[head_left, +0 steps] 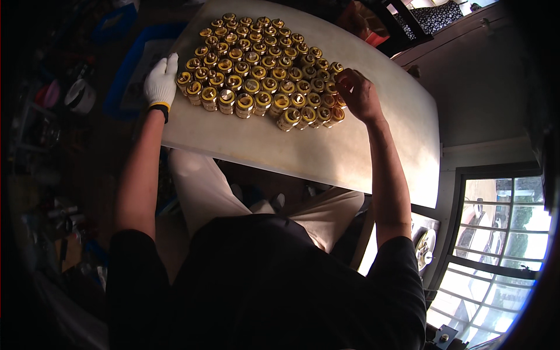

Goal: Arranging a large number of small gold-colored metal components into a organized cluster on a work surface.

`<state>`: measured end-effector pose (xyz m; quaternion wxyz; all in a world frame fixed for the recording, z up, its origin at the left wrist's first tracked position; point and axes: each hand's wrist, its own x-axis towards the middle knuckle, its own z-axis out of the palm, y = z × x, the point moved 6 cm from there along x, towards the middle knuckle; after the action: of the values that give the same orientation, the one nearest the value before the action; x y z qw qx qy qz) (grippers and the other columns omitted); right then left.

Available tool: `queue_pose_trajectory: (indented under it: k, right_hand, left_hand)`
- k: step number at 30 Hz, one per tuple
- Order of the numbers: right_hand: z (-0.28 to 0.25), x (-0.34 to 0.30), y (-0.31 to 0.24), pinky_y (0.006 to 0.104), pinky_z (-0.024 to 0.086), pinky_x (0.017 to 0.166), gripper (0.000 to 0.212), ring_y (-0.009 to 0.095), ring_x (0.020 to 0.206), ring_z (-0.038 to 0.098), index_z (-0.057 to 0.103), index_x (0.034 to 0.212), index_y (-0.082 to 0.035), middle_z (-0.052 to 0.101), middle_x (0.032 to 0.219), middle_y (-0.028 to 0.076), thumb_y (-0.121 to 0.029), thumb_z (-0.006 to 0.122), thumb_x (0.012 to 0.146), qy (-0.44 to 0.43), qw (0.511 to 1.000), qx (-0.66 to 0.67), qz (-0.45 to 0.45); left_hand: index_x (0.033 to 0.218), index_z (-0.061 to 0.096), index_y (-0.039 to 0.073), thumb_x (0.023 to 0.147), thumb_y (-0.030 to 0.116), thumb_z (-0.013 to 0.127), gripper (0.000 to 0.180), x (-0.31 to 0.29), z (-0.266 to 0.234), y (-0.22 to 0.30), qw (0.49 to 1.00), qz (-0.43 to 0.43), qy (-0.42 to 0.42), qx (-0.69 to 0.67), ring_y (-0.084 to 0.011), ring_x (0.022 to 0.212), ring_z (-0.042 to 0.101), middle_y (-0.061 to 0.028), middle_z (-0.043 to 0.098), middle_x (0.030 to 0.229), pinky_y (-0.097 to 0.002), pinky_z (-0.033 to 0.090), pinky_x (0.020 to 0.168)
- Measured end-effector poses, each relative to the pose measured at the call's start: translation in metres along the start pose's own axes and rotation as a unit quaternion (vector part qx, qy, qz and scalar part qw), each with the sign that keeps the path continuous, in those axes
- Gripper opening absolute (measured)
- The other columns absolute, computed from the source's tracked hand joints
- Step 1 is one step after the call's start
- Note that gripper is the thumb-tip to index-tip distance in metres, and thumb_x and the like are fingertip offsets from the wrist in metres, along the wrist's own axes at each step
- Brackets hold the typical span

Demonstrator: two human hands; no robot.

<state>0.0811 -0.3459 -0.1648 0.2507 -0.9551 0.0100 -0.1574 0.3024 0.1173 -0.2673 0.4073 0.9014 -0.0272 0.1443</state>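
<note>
Many brass cylindrical fittings (252,86) with yellow rings around their tops stand upright, packed close together on a pale table (245,140). My left hand (160,84), in a white knitted glove, rests by the table's left edge beside the leftmost fittings. Its fingers stretch away from me and hold nothing that I can see. At the right side of the group is my bare right hand (360,96), its fingers curled together over the outermost fittings. Whatever sits between those fingertips is hidden in shadow.
A blue crate (133,64) stands left of the table, with a white bucket (80,97) farther left. Beyond the table's far right corner is a dark chair (408,20). A barred window (496,227) lies to the right. My legs are under the near edge.
</note>
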Motion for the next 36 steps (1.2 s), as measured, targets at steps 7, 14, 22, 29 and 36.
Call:
queue_pose_trajectory:
  k: [7, 14, 22, 29, 36]
  right_hand:
    - [0.006, -0.009, -0.005, 0.0409, 0.059, 0.076, 0.010, 0.029, 0.085, 0.074, 0.076, 0.100, -0.005, 0.074, 0.097, 0.012, -0.010, 0.075, 0.091, 0.017, 0.997, -0.068, -0.046]
    - [0.006, -0.006, 0.004, 0.0457, 0.058, 0.082, 0.012, 0.035, 0.091, 0.071, 0.076, 0.098, -0.005, 0.074, 0.097, 0.012, -0.014, 0.076, 0.090, 0.028, 0.998, -0.058, 0.001]
    - [0.010, -0.002, -0.014, 0.0488, 0.058, 0.086, 0.010, 0.038, 0.100, 0.068, 0.075, 0.097, -0.007, 0.072, 0.100, 0.014, -0.015, 0.075, 0.090, 0.015, 0.982, -0.150, -0.117]
    - [0.005, 0.000, -0.019, 0.0491, 0.057, 0.086, 0.012, 0.039, 0.100, 0.068, 0.075, 0.100, -0.008, 0.072, 0.101, 0.015, -0.015, 0.073, 0.091, 0.001, 0.986, -0.139, -0.093]
    - [0.020, 0.019, -0.035, 0.0484, 0.058, 0.082, 0.011, 0.037, 0.093, 0.072, 0.076, 0.101, -0.009, 0.073, 0.099, 0.014, -0.017, 0.074, 0.093, 0.017, 0.995, -0.048, -0.081]
  left_hand:
    - [0.107, 0.075, 0.010, 0.106, 0.065, 0.050, 0.060, 0.002, 0.000, 0.002, 1.000, 0.010, 0.007, 0.001, -0.0472, 0.103, 0.067, -0.0220, 0.074, 0.107, -0.0521, 0.052, 0.085]
    - [0.108, 0.075, 0.010, 0.106, 0.065, 0.051, 0.060, 0.003, 0.001, 0.000, 1.000, -0.008, -0.006, 0.012, -0.0468, 0.104, 0.068, -0.0221, 0.075, 0.109, -0.0512, 0.052, 0.086]
    - [0.109, 0.076, 0.011, 0.106, 0.066, 0.051, 0.060, 0.001, 0.000, 0.002, 1.000, 0.001, 0.002, -0.003, -0.0459, 0.103, 0.068, -0.0213, 0.075, 0.107, -0.0501, 0.052, 0.086]
    - [0.107, 0.075, 0.011, 0.106, 0.065, 0.052, 0.059, 0.002, 0.001, -0.001, 1.000, -0.001, 0.005, -0.009, -0.0459, 0.101, 0.068, -0.0217, 0.074, 0.105, -0.0504, 0.052, 0.084]
    - [0.108, 0.076, 0.012, 0.105, 0.066, 0.052, 0.059, 0.001, 0.001, 0.002, 1.000, 0.013, 0.016, -0.012, -0.0466, 0.103, 0.068, -0.0213, 0.075, 0.107, -0.0510, 0.053, 0.085]
